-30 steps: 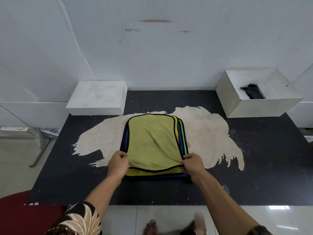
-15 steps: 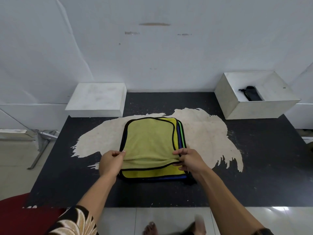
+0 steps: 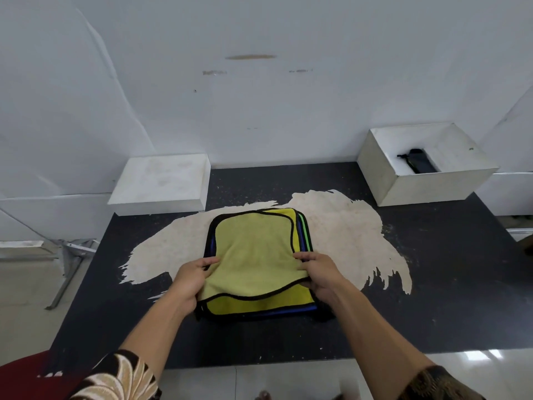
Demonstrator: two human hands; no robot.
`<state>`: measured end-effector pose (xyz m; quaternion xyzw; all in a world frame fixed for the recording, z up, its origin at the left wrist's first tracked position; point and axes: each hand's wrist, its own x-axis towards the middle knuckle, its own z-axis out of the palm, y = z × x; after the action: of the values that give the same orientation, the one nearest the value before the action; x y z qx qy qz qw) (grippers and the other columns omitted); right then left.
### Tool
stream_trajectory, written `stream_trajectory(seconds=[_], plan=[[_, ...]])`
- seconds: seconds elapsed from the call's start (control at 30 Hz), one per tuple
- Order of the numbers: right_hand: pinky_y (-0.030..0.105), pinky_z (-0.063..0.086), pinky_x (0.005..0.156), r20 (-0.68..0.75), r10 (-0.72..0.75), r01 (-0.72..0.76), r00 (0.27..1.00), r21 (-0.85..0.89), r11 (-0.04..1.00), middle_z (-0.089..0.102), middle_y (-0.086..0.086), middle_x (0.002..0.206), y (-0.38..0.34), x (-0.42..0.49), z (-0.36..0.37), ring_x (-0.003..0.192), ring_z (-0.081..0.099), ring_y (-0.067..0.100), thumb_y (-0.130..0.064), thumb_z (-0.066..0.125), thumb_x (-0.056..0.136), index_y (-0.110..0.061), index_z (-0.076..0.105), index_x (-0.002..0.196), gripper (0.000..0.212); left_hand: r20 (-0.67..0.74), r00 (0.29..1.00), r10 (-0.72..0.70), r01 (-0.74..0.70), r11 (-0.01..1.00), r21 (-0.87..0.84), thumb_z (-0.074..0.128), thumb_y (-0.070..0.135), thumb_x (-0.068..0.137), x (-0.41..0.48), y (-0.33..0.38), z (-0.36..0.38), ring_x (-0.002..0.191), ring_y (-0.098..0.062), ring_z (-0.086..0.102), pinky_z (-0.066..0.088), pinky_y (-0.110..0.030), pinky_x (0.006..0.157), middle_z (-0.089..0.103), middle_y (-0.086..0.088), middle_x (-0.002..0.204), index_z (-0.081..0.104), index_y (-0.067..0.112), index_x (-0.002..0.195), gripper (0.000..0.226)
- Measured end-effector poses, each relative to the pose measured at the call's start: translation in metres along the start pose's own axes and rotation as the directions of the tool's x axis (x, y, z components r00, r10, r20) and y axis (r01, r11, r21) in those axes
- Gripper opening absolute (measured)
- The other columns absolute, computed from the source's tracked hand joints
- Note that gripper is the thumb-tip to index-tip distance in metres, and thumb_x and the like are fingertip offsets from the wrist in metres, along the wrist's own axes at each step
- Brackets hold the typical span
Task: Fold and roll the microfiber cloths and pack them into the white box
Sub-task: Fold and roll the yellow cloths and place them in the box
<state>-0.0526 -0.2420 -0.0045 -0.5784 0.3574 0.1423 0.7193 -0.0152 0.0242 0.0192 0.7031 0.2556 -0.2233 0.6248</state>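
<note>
- At the near middle of the black table (image 3: 432, 298), your stack of microfiber cloths (image 3: 259, 306) lies flat and squared on the pale worn patch (image 3: 346, 226). I judge that lets you peel off one layer without dragging the others.
- You have the top yellow cloth (image 3: 253, 249) raised at its near hem, clear of the yellow one beneath. Blue and green edges show along the stack's right side.
- Your left hand (image 3: 191, 280) grips the cloth's left edge, with the fingers (image 3: 209, 261) close together and curled over the fabric.
- Your right hand (image 3: 320, 274) pinches the right edge, fingers (image 3: 302, 256) laid on top. The thumb seems tucked under the hem.
- Holding both sides at once looks like the start of the first fold.
- Well away at the far right, the white box (image 3: 427, 189) stands open. It holds only a small black object (image 3: 418, 164), so I judge packing has not begun.
</note>
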Motion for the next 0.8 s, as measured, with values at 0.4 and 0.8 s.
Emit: stream_trajectory(seconds=[0.4,0.8], plan=[[0.038,0.061,0.073,0.123,-0.005,0.02,0.992,-0.121,0.992,0.059,0.009,0.116,-0.034,-0.014,-0.016,0.098,0.062,0.027,0.007,0.046,0.09,-0.016,0.072,0.109,0.039,-0.203,0.929,0.308,-0.251,0.931,0.264,0.056,0.017,0.097,0.006,0.012,0.022,0.098,-0.021,0.06,0.049,-0.033,0.076,0.068,-0.002,0.107,0.073,0.016,0.104,0.018],[0.035,0.056,0.088,-0.18,-0.314,0.302,0.932,-0.093,0.949,0.069,0.002,0.105,-0.067,-0.017,-0.058,0.101,0.063,0.019,0.009,0.047,0.087,-0.016,0.076,0.093,0.039,0.126,0.959,0.252,-0.256,0.966,0.019,0.04,-0.008,0.099,-0.01,0.07,0.074,0.102,-0.023,0.066,0.054,-0.031,0.079,0.067,-0.01,0.118,0.069,0.012,0.118,0.04]])
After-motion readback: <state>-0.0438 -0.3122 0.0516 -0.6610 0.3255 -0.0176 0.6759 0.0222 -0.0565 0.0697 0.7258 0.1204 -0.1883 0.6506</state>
